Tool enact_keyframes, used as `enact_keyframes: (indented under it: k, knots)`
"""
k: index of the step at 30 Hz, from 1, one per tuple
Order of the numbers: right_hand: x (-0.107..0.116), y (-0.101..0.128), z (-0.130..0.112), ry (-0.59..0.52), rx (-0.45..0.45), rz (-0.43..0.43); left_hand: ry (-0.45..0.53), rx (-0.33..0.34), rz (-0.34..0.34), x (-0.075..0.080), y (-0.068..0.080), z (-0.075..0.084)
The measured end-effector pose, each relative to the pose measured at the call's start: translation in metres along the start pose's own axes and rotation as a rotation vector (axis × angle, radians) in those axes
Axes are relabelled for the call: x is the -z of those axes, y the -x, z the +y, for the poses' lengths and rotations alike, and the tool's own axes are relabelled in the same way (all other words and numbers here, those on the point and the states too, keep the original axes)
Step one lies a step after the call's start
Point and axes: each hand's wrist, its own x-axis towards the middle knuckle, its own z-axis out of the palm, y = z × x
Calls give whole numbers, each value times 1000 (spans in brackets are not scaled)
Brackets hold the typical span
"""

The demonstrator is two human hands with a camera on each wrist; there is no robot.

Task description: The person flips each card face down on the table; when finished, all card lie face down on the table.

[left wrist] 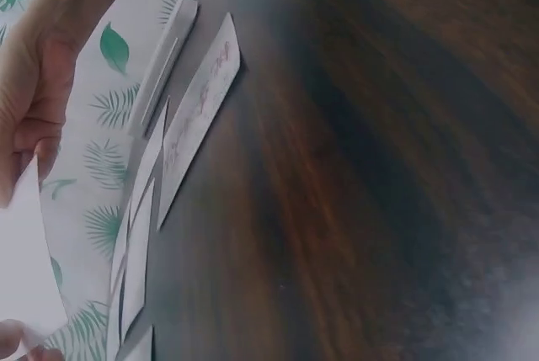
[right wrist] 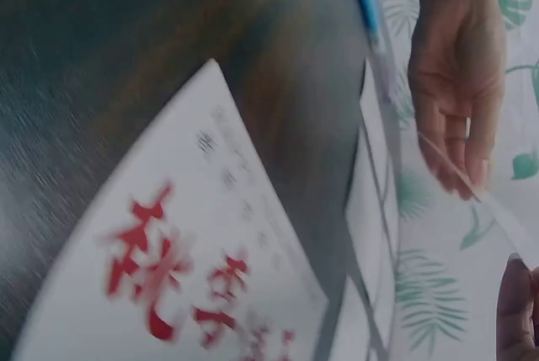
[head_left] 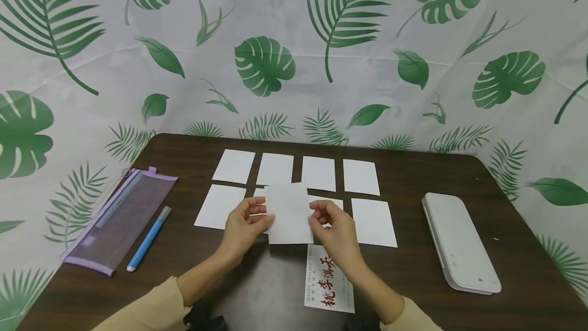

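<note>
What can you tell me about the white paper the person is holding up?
The white sheet is plain, blank and roughly rectangular, thin like paper or film. It is lifted above the dark table, over the rows of white cards. The left hand pinches its left edge and the right hand pinches its right edge. Its lower edge hangs just above the red-lettered card.

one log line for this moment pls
left hand: pinches white paper sheet | right hand: pinches same sheet | sheet: above dark wooden table | nearby: red-lettered white card
</note>
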Motion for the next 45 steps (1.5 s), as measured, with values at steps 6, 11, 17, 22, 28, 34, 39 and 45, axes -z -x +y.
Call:
enact_keyframes:
  k: [6, 11, 17, 22, 28, 34, 39, 45]
  knots:
    - [-13, 9, 12, -152, -180, -68, -87, -29, 6, 12, 5, -5]
    - [-24, 20, 19, -170, -212, -136, -246, -46, -28, 27, 13, -11]
    - [-32, 32, 22, -129, -167, -264, -427, -81, -97, 44, 22, -17]
    - [-35, 37, 22, -108, -153, -362, -579, -146, -167, 53, 27, -18]
    - [-38, 41, 24, 90, -84, -367, -675, -134, -219, 57, 28, -17]
    - [-38, 46, 24, 250, -13, -362, -750, -181, -265, 60, 27, -17]
    - [-38, 47, 24, 312, 8, -378, -811, -202, -301, 60, 26, -18]
    - [-37, 47, 24, 365, 30, -401, -869, -241, -349, 58, 24, -15]
